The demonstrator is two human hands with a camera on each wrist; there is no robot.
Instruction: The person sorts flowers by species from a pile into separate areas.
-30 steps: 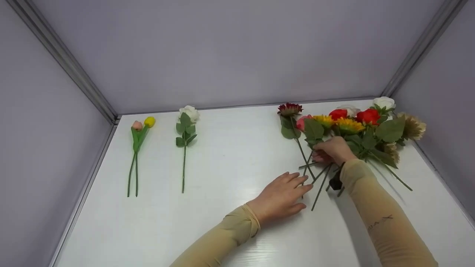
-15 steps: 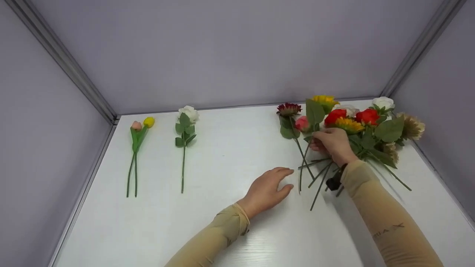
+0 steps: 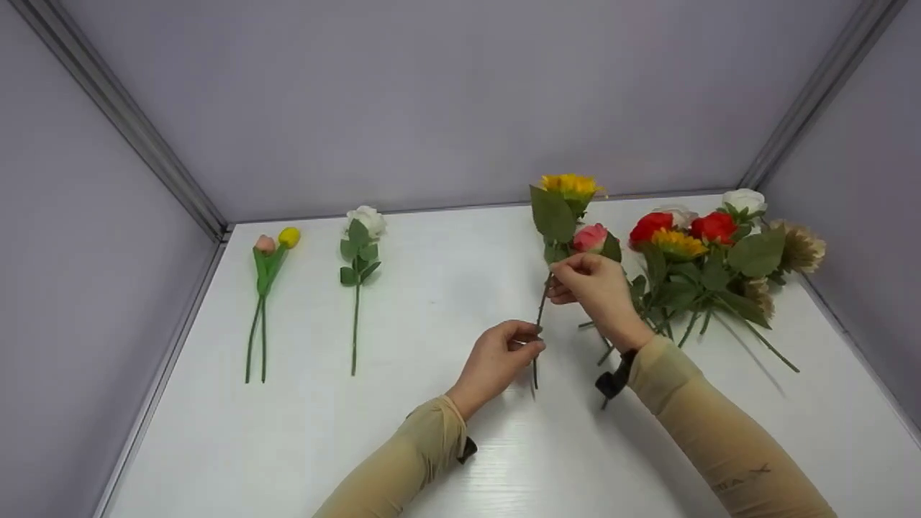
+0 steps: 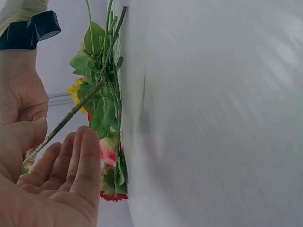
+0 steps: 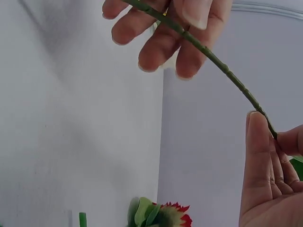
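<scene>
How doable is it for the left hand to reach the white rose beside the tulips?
Probably yes: nothing visible lies between the left hand and the white rose, though the sunflower stem runs between that hand's thumb and fingers.

tan sleeves [image 3: 719, 421], the right one marked with dark lettering [image 3: 734, 483], and a black device [image 4: 31, 30] at each wrist.

You have one sunflower [image 3: 570, 187] in the fingers of your right hand [image 3: 597, 291]; beyond them, one pink flower [image 3: 591, 237] and one dark-red flower [image 4: 113, 196]; right of them, a second sunflower [image 3: 680, 244], two red blooms [image 3: 714, 227], two tan blooms [image 3: 799, 248], two whitish blooms [image 3: 745, 201]; left of your left hand [image 3: 495, 362], two tulips [image 3: 289, 237], one white rose [image 3: 365, 219].
</scene>
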